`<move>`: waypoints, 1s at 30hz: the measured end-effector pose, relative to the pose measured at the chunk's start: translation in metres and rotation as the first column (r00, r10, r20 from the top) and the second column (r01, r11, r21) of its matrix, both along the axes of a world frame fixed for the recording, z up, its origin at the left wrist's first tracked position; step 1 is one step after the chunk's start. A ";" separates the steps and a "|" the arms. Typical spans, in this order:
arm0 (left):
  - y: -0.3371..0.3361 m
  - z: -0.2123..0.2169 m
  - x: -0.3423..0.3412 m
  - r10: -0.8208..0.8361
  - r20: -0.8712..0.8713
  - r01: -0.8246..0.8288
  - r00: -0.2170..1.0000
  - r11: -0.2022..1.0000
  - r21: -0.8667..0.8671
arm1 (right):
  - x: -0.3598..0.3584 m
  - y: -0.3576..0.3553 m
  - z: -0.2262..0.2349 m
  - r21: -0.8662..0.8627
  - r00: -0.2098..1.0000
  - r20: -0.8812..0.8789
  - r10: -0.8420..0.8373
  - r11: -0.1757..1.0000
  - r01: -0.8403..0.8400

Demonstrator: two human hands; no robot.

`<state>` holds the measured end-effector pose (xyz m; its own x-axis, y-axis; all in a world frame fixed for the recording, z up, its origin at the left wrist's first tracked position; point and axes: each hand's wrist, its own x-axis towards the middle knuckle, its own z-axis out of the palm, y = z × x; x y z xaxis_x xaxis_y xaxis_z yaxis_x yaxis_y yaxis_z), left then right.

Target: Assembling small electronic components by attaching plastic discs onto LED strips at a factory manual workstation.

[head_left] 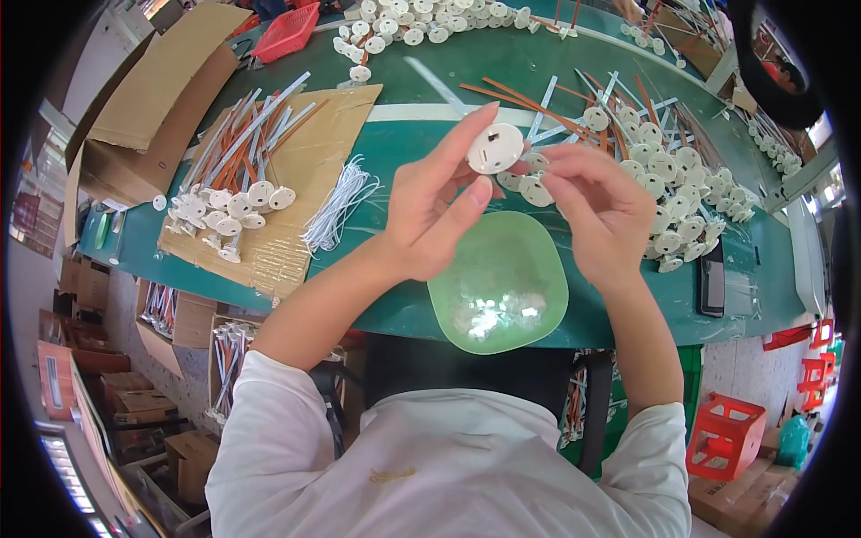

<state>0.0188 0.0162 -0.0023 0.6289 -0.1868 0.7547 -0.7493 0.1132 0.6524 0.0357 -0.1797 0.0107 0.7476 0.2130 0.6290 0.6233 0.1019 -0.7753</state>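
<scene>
My left hand grips a white round disc between thumb and fingers, above the table. Small slots show in the disc's face, and a pale strip reaches up and away behind it. Close to the disc's right edge, my right hand is closed in a pinch; whatever its fingertips hold is too small to make out. Below both hands sits a translucent green bowl with small shiny pieces at its bottom. More white discs on strips lie just behind my right fingertips.
Left on the green table, discs with strips lie on flat cardboard beside white cords. A disc pile and a phone are right. Far back stand more discs and a red basket.
</scene>
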 end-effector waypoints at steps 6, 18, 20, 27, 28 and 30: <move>0.000 -0.001 0.003 -0.018 0.054 0.017 0.998 1.000 0.021 | -0.013 0.002 0.005 0.093 0.999 -0.031 -0.007 0.996 0.010; -0.005 -0.007 -0.001 -0.036 -0.061 0.034 0.997 0.999 -0.041 | -0.016 0.009 0.003 0.062 0.994 -0.102 0.029 0.998 -0.023; -0.006 -0.007 -0.001 -0.026 -0.042 0.024 0.999 0.999 -0.042 | -0.015 0.008 0.003 0.036 0.997 -0.076 0.014 0.999 -0.011; -0.001 -0.006 0.003 -0.064 -0.089 0.061 0.994 0.997 -0.041 | -0.004 0.000 0.008 -0.202 0.958 0.286 -0.026 0.975 0.087; -0.001 -0.006 0.004 -0.120 -0.113 0.110 0.986 0.990 -0.090 | -0.003 -0.002 0.009 -0.215 0.952 0.304 0.018 0.975 0.051; 0.004 -0.004 0.006 -0.155 -0.103 0.148 0.983 0.987 -0.066 | -0.004 -0.004 0.010 -0.199 0.975 0.216 0.060 0.980 -0.016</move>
<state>0.0245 0.0206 -0.0067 0.6745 -0.2442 0.6967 -0.6466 0.2598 0.7172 0.0321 -0.1841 0.0211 0.5844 0.3728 0.7207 0.7793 -0.0104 -0.6266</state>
